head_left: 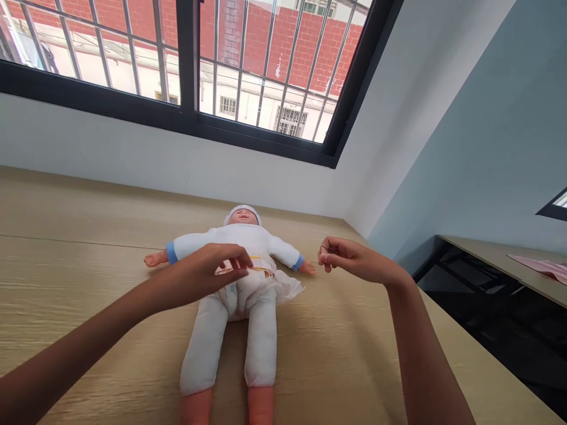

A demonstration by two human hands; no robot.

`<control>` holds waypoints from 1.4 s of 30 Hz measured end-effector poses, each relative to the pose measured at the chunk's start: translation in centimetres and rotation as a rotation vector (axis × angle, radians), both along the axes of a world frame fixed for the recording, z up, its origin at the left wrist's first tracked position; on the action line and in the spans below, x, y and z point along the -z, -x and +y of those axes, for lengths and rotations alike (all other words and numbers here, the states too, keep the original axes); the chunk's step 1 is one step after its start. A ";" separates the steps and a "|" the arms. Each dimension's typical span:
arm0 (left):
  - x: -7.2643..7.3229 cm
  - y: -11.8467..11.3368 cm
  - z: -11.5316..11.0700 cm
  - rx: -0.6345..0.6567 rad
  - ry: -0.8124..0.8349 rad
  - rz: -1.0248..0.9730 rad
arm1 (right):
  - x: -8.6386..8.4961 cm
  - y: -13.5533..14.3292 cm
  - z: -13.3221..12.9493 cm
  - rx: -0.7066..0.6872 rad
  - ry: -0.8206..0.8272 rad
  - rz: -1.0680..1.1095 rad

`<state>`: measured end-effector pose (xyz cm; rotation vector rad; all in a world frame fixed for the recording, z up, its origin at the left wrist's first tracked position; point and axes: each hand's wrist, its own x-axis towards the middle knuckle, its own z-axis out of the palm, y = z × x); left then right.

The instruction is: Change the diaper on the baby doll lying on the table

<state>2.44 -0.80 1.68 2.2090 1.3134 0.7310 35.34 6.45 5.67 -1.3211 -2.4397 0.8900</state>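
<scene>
A baby doll [245,239] in a white top with blue cuffs and a pale cap lies on its back on the wooden table [319,354], legs toward me. Around its hips is a white diaper [245,295], with a loose flap out at the right side. My left hand [221,268] hovers over the doll's waist, thumb and fingers apart, nothing between them. To the right of the doll's outstretched hand, my right hand [343,258] is raised above the table with its fingers curled; whether they hold anything is too small to tell.
Behind the table are a white wall [266,177] and a dark-framed barred window [188,115]. At the right stands another table [491,254] with a pink striped cloth [543,267] on it.
</scene>
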 end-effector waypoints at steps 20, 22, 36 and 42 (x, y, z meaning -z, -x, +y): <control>-1.1 -2.3 -4.2 0.148 0.314 -0.630 | -1.8 5.1 -9.7 -0.220 -0.335 0.225; -1.2 -1.8 -3.8 0.147 0.350 -0.572 | -1.9 4.7 -9.6 -0.170 -0.423 0.186; -3.4 0.7 -3.4 -0.035 0.254 -0.307 | -1.9 4.8 -9.9 -0.093 -0.503 -0.130; -3.5 0.6 -3.3 -0.075 0.198 -0.348 | -1.8 4.8 -10.0 -0.091 -0.396 -0.140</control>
